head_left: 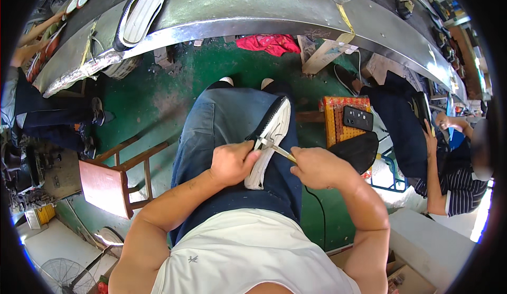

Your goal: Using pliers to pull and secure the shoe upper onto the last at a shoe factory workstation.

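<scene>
A long black-and-white shoe piece (276,127) lies slantwise along my thigh, its white lined face up and a black edge along its upper left side. A dark squiggle crosses the white face. My left hand (232,163) is closed on its left edge near the middle, the thumb over the white part. My right hand (321,168) grips the handle of a small hammer (281,152). The hammer's metal head is at the shoe piece, close to my left fingertips; whether it touches cannot be told.
A metal-topped bench (237,6) crosses ahead, with a similar shoe piece (142,14) on it. A wooden stool (108,185) stands left. On my right, a beaded seat (338,119) bears a phone (358,118); a person in a striped shirt (465,196) works beyond. Another person's hands are at far left.
</scene>
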Action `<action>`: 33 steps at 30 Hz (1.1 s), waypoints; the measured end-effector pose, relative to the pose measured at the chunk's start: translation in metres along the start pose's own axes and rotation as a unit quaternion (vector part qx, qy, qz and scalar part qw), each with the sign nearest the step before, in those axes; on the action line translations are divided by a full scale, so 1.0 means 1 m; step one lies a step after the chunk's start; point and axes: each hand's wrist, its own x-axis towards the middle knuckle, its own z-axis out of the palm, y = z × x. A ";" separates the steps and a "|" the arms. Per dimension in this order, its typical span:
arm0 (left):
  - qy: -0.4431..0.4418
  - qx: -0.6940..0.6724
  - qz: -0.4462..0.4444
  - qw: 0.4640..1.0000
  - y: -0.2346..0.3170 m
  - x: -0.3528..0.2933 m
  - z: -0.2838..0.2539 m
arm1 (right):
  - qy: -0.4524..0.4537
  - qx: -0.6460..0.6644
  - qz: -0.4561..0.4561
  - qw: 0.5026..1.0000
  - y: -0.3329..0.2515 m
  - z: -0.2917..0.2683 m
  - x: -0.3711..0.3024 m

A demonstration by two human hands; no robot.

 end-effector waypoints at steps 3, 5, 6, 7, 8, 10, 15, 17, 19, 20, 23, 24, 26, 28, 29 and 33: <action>0.037 -0.391 -0.165 0.905 -0.041 -0.009 0.039 | 0.011 -0.038 -0.023 0.999 -0.002 0.002 0.018; -0.009 -0.552 -0.213 0.806 -0.049 -0.008 0.054 | 0.051 -0.016 -0.031 0.998 0.005 0.023 0.029; -0.052 -0.607 -0.223 0.761 -0.060 -0.009 0.052 | 0.090 0.010 -0.038 0.995 0.008 0.037 0.033; -0.052 -0.607 -0.224 0.761 -0.059 -0.005 0.048 | 0.090 0.010 -0.039 0.995 0.009 0.050 0.037; -0.073 -0.600 -0.223 0.765 -0.053 -0.001 0.041 | 0.133 0.082 -0.025 0.987 0.006 0.063 0.037; -0.093 -0.570 -0.229 0.784 -0.044 0.010 0.034 | 0.213 0.228 0.018 0.950 0.000 0.102 0.042; -0.049 -0.480 -0.179 0.858 -0.065 0.011 0.059 | 0.238 0.123 -0.061 0.961 0.021 0.087 0.038; -0.025 -0.440 -0.176 0.880 -0.065 0.011 0.063 | 0.372 -0.069 -0.087 0.922 0.017 0.066 0.036; -0.014 -0.386 -0.162 0.908 -0.062 0.007 0.067 | 0.340 -0.048 -0.070 0.937 0.019 0.047 0.041; -0.005 -0.374 -0.161 0.914 -0.062 0.005 0.068 | 0.339 -0.049 -0.072 0.937 0.019 0.030 0.043; 0.009 -0.309 -0.146 0.940 -0.053 0.005 0.062 | 0.096 0.040 -0.015 0.994 0.016 -0.002 0.039; 0.004 -0.297 -0.147 0.944 -0.048 0.006 0.058 | 0.049 0.128 0.021 0.990 0.012 -0.004 0.040; 0.000 -0.286 -0.148 0.947 -0.038 0.009 0.046 | 0.091 0.237 0.015 0.967 0.025 0.027 0.052; -0.012 -0.292 -0.142 0.946 -0.037 0.010 0.036 | 0.191 0.293 0.012 0.937 0.022 0.079 0.067; -0.011 -0.292 -0.146 0.945 -0.038 0.010 0.034 | 0.226 0.347 0.025 0.910 0.008 0.096 0.071; 0.013 -0.126 0.024 0.992 -0.040 0.021 0.025 | 0.266 0.415 0.048 0.869 0.000 0.129 0.081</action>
